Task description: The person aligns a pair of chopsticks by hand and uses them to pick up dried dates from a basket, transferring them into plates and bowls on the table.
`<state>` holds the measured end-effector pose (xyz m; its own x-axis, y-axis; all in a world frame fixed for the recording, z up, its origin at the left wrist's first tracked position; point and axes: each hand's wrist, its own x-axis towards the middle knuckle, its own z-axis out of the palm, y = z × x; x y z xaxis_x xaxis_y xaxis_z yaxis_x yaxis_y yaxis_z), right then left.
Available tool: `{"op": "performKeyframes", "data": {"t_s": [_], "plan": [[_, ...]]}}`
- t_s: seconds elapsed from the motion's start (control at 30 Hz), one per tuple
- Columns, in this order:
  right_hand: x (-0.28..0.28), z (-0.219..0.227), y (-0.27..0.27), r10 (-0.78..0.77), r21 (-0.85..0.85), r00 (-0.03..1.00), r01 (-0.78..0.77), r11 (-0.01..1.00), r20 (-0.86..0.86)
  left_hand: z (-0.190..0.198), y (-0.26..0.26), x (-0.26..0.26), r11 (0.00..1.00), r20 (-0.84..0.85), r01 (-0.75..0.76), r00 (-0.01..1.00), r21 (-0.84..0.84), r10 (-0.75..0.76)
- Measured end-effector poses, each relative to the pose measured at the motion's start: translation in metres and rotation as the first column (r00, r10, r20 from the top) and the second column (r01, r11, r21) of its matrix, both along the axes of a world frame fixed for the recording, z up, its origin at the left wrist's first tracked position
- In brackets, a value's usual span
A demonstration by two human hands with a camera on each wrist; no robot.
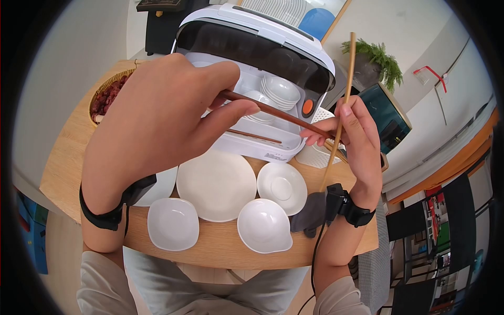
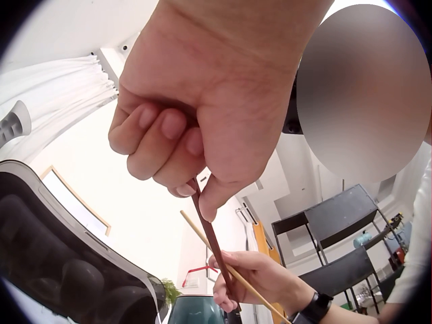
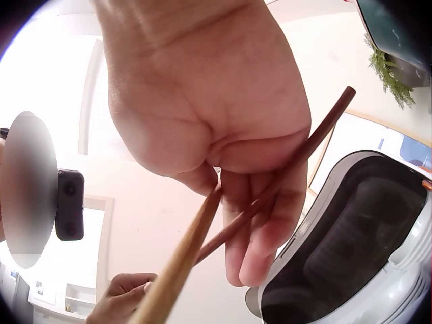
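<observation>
My left hand (image 1: 157,115) grips a dark brown chopstick (image 1: 278,113) near one end, thumb laid along it and fingers curled in the left wrist view. The stick slants across to my right hand (image 1: 359,139), which pinches a light wooden chopstick (image 1: 350,63) between thumb and forefinger. In the right wrist view, the dark stick (image 3: 233,226) crosses over the right hand's lower fingers (image 3: 253,263), and the light stick (image 3: 177,260) points toward the camera. Beyond the hands stands a white dish box (image 1: 286,152) with its dark see-through lid (image 1: 252,44) raised.
Inside the box are stacked white bowls (image 1: 281,90) and a brown chopstick (image 1: 257,136). A white perforated holder (image 1: 312,156) stands beside it. In front lie a large round plate (image 1: 216,184), a saucer (image 1: 283,188), a squarish bowl (image 1: 173,224) and a spouted bowl (image 1: 264,226).
</observation>
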<state>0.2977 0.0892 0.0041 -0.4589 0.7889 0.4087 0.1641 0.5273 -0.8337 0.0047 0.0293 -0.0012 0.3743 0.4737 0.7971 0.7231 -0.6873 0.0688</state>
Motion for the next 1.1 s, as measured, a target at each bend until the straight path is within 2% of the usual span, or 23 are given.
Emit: {"op": "performKeyframes", "data": {"t_s": [0.37,0.47,0.53,0.57,0.63,0.77,1.1], "plan": [[0.0006,0.0027,-0.0026,-0.023,-0.012,0.999,0.023,1.0,-0.039,0.0008,-0.0019,0.0014,1.0,-0.006,0.009,1.0,-0.002,-0.009],[0.0024,0.0027,-0.0032,0.016,-0.017,1.0,-0.015,1.0,0.014,-0.0006,-0.0006,0.0014,1.0,0.004,0.013,1.0,-0.006,-0.013],[0.0071,0.0003,-0.0029,0.126,-0.018,0.973,-0.125,0.992,0.194,-0.0009,-0.0003,0.0013,1.0,0.008,0.012,1.0,-0.007,-0.012],[0.0066,0.0001,-0.0035,0.126,-0.018,0.973,-0.125,0.992,0.193,-0.0007,-0.0005,0.0013,1.0,-0.002,0.005,1.0,-0.004,-0.005],[0.0044,-0.0002,-0.0051,0.067,0.115,0.931,-0.115,0.987,0.36,-0.0007,-0.0006,0.0015,1.0,-0.012,-0.002,1.0,-0.001,0.002],[0.0039,-0.0023,-0.0056,0.09,0.109,0.948,-0.129,0.986,0.306,-0.0026,0.0006,0.0021,1.0,-0.013,-0.005,1.0,-0.002,0.005],[0.0075,0.0025,-0.0071,0.122,-0.004,0.924,-0.129,0.992,0.363,-0.0072,-0.0022,0.009,0.999,0.011,0.007,1.0,-0.041,-0.006]]}}
